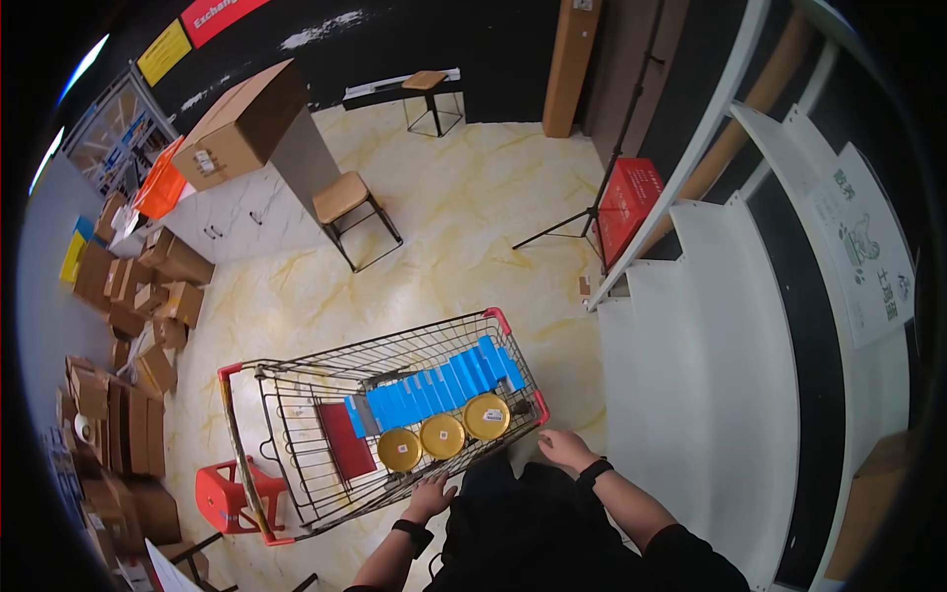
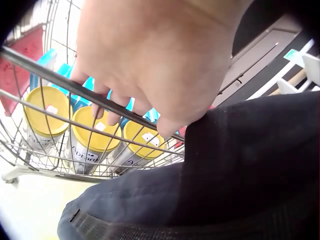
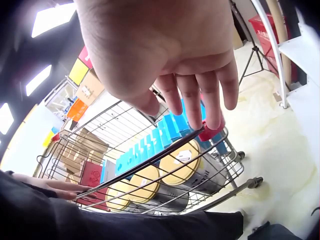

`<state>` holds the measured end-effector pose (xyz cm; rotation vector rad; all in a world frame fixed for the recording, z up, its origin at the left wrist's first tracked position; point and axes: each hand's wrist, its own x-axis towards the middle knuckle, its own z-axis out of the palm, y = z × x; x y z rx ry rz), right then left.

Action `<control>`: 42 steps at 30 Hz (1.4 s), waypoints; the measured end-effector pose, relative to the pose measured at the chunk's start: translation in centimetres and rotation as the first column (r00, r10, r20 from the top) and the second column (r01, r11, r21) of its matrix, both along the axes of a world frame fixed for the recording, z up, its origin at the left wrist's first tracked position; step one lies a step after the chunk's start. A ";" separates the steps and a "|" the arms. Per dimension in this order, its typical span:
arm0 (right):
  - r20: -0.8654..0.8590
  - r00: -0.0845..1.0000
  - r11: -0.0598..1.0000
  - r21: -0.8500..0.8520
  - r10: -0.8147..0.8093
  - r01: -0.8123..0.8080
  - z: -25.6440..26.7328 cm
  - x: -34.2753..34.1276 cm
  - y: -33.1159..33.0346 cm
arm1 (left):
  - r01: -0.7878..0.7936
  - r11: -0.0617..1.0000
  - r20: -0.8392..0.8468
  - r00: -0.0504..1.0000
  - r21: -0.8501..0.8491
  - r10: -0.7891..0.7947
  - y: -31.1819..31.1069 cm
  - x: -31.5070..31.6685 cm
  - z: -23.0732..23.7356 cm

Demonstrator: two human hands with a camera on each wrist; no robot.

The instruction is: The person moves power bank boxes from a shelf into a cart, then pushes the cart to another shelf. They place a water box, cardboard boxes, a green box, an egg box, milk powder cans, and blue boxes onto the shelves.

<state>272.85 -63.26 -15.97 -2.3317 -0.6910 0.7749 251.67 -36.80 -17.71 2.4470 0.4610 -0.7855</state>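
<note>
A wire shopping cart (image 1: 296, 464) stands in front of the person. Along its near side are three cans with gold lids (image 1: 442, 435), their grey sides printed with dark lettering. Behind them runs a row of blue packages (image 1: 434, 388). My left hand (image 1: 430, 498) rests on the near rim, its fingers reaching over the bar beside the cans in the left wrist view. At the cart's near right corner, my right hand (image 1: 567, 450) holds nothing. Its fingers (image 3: 210, 97) extend loosely over the red corner cap (image 3: 212, 131), overlapping it in the right wrist view.
A red stool (image 1: 222, 498) is beside the cart's handle end. Cardboard boxes (image 1: 128, 424) pile up along the left wall. White stepped shelves (image 1: 700, 395) rise at the right, near a tripod stand (image 1: 592, 209) and a red box (image 1: 628, 202). A wooden-topped stool (image 1: 343, 197) stands beyond the cart.
</note>
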 end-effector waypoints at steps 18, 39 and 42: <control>0.138 0.973 0.982 -0.048 0.187 -0.182 -5.0 -1.3 4.0 | -0.170 0.983 0.097 0.982 0.068 0.163 1.3 0.8 0.5; 0.044 0.988 0.902 -0.415 0.150 -0.118 -4.6 -2.2 7.3 | -0.222 0.973 -0.046 0.975 -0.069 0.219 1.8 1.4 1.8; -0.008 0.997 0.831 -0.552 0.078 -0.069 -4.1 -1.3 9.9 | -0.312 0.899 -0.098 0.950 -0.307 0.297 3.2 1.6 1.5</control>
